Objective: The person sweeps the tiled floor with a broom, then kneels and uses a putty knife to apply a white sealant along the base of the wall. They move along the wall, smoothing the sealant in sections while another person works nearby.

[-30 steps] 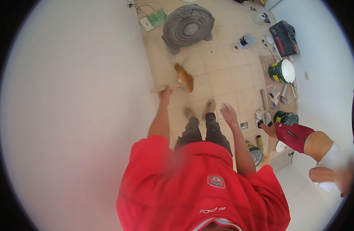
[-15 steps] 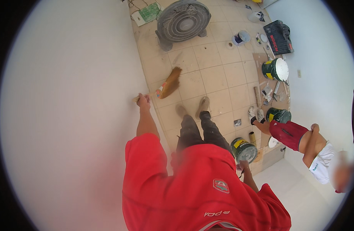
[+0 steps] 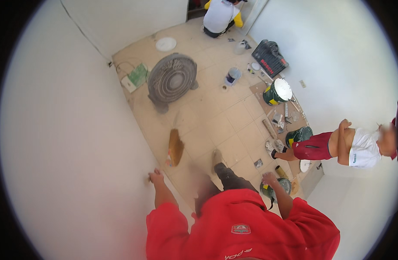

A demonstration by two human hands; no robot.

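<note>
My left hand (image 3: pixel 155 176) is closed around the handle of a soft broom, beside the left wall. The broom's brown bristles (image 3: pixel 176 147) fan out over the tiled floor ahead of it, and a coloured binding shows where they meet the handle. My right hand (image 3: pixel 269 178) is raised in front of a dark green bucket (image 3: pixel 282 188), overlapping it in view. Its fingers are curled in and nothing shows in them. A black strap hangs near my right forearm.
A grey floor fan (image 3: pixel 173 78) stands ahead left, near a green-and-white box (image 3: pixel 135 78). Paint buckets (image 3: pixel 271 94), tools and a black case (image 3: pixel 268 58) line the right wall. One person (image 3: pixel 316 147) stands at right with folded arms; another (image 3: pixel 220 17) crouches at the far end.
The view has shifted to take in more of the far room. My right hand has lifted forward over the bucket. My left hand still grips the broom, whose bristles now point more straight ahead.
</note>
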